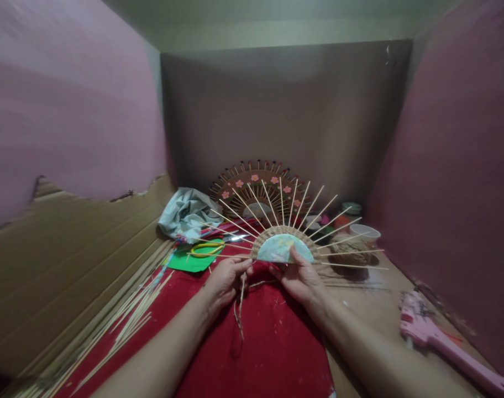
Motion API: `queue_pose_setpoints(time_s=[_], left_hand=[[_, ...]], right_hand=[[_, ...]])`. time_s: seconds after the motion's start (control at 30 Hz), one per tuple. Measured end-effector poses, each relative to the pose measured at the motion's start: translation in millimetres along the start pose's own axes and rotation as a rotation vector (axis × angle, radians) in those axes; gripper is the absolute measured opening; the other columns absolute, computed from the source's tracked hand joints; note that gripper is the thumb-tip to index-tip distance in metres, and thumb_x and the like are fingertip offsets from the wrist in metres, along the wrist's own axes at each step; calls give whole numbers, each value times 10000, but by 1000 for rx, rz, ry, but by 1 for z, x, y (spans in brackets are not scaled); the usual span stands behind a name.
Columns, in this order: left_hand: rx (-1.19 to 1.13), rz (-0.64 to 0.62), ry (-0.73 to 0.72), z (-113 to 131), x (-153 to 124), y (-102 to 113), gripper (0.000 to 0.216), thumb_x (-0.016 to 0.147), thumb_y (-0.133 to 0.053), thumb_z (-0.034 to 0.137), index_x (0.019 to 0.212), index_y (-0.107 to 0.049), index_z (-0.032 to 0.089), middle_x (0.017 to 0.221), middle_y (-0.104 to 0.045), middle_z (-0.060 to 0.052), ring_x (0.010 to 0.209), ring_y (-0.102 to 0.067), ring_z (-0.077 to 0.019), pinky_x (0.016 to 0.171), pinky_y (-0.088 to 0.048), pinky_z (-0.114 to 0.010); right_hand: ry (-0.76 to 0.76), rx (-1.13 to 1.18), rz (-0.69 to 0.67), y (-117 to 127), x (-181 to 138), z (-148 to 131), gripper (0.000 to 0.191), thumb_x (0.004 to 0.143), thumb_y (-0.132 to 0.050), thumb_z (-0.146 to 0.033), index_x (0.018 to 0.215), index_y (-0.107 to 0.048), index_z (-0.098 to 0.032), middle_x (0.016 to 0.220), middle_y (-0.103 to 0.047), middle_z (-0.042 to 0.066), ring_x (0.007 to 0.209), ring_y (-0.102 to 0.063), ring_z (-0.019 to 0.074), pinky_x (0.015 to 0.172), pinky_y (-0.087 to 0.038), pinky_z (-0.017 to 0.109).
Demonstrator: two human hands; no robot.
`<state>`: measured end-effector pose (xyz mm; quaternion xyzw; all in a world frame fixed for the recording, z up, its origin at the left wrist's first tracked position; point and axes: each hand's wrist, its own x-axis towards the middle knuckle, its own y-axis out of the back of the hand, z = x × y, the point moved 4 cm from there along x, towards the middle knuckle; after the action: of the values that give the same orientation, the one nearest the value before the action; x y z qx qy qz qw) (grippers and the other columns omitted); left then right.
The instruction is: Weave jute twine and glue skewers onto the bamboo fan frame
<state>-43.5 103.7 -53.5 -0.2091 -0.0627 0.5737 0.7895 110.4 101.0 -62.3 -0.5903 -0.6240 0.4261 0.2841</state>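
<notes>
A half-round fan-like piece [272,250] is held upright in front of me. Its light blue patterned centre has a woven twine band [291,230] around the arc, and thin bamboo sticks [282,202] spread out from it like rays. My right hand [304,279] grips the lower right edge, thumb on the patterned face and fingers behind. At the lower left corner, my left hand [227,281] is closed in a pinch on the twine [240,309], whose loose end dangles over the red cloth [260,354]. Part of the twine runs behind, between both hands.
A finished-looking stick fan with pink flowers [255,178] leans at the back wall. Left lie a grey cloth [189,213], yellow-handled scissors [206,249] on green sheet [189,262] and loose sticks [127,320]. Right are a twine ball [349,251], white tub [365,233] and pink glue gun [432,334].
</notes>
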Motion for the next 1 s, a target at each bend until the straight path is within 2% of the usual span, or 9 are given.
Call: queue_pose_setpoints(time_s=[0.3,0.53,0.73,1.0], left_hand=[[2,-11,4,0,0,-2,153,658,-678,207,690,-594,83,470,-482,27,290,-327,-25,318,-218,-174],[11,-9,5,0,-1,-1,190,665,-685,223,593,-561,99,456,-477,22,302,-361,-36,329,-245,-178],[21,0,4,0,-1,-1,166,646,-694,218,639,-581,98,458,-481,29,309,-377,-42,336,-268,-179],[28,2,-5,-1,1,1,211,638,-710,261,670,-585,94,468,-486,29,298,-335,-32,319,-238,-176]], right_hand=[[21,-4,-17,-2,-2,-2,215,677,-709,-220,855,-593,-190,752,-688,22,699,-630,192,630,-529,361],[23,-23,-38,1,-1,0,159,638,-700,-106,737,-591,-169,668,-677,7,657,-627,167,663,-528,346],[25,-46,-63,0,-1,1,145,602,-679,-38,673,-605,-140,635,-681,10,644,-633,150,663,-528,308],[13,-65,-81,-4,-3,2,143,608,-676,-46,653,-593,-154,641,-683,2,642,-638,142,670,-523,295]])
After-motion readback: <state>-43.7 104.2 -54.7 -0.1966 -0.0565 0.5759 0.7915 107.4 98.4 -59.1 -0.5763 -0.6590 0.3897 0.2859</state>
